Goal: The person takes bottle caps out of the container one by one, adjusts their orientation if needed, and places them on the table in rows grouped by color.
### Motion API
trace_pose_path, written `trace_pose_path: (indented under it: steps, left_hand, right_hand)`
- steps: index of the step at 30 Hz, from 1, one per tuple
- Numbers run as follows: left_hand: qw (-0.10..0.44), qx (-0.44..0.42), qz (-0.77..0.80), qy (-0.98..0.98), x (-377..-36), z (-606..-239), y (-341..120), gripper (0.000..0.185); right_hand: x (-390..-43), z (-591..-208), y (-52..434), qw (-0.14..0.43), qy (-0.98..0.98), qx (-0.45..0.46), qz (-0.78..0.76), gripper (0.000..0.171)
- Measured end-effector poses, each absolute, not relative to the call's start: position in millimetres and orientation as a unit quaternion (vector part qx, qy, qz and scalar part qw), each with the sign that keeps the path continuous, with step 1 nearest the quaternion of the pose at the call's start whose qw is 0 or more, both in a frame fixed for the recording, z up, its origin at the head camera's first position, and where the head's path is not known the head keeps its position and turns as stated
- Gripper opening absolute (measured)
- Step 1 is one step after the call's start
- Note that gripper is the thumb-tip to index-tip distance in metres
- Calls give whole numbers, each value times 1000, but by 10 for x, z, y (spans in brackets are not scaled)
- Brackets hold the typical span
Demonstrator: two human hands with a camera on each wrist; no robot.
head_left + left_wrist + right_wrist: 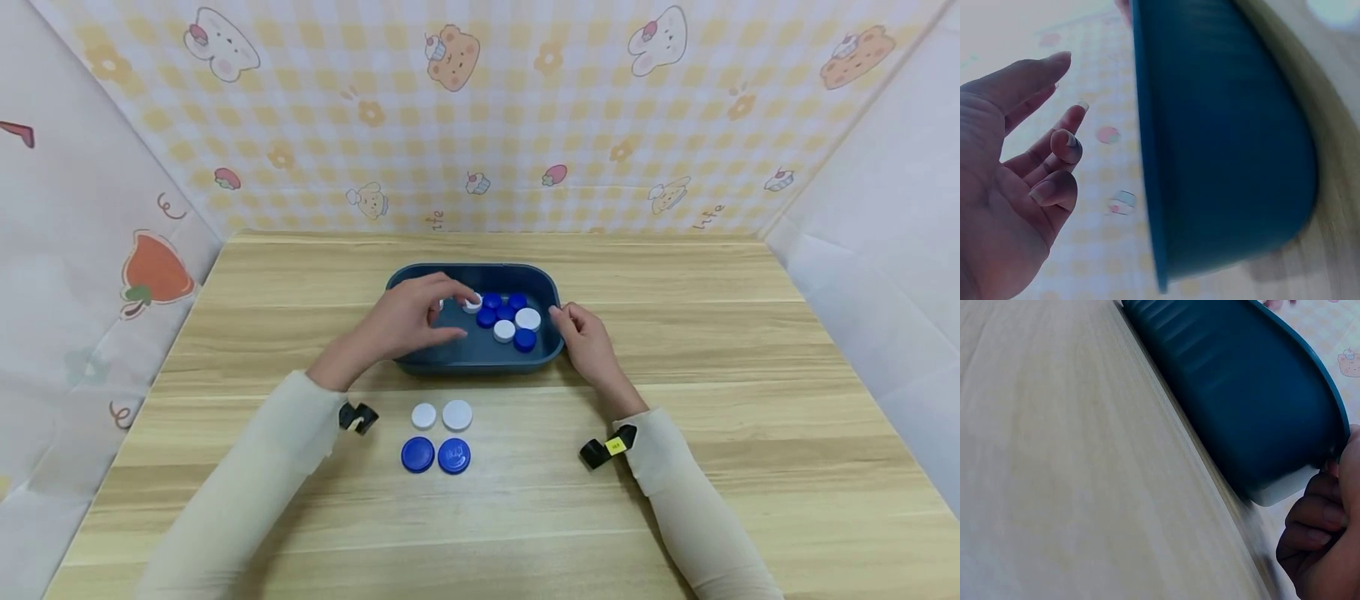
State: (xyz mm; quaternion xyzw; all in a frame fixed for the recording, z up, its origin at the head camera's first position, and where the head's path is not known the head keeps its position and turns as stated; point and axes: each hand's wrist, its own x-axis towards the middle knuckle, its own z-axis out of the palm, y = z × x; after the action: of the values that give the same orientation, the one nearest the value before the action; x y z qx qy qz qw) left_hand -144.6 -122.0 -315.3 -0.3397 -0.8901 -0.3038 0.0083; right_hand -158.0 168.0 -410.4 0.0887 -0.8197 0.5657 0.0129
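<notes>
A dark blue oblong tray [480, 367] holds several blue bottle caps [525, 340] and white bottle caps [527, 319], mostly in its right half. My left hand [405, 318] hovers over the tray's left half, thumb and fingers spread apart. Its index fingertip is close to a white cap [472, 305]; contact is unclear. In the left wrist view nothing shows between the fingers of that hand [1016, 169]. With curled fingers and the thumb at the rim, my right hand [591, 348] grips the tray's right end, also seen in the right wrist view.
On the wooden table in front of the tray lie two white caps [457, 415] and, nearer me, two blue caps [454, 456]. A patterned cloth [510, 125] rises behind the table, with pale cloth at both sides.
</notes>
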Motion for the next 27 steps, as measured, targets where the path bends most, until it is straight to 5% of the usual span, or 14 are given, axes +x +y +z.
trace_pose_path:
  steps: [11,27]
  left_hand:
    - [-104,-241,-300,-917,-1955,-3378,-1115,44]
    - [-140,-171,-306,-926,-2167,-3688,-1000,42]
  right_hand:
    - [-1585,-4123,1686,15,-818,95,567,43]
    - [-1585,-4112,1685,21,-814,95,573,42]
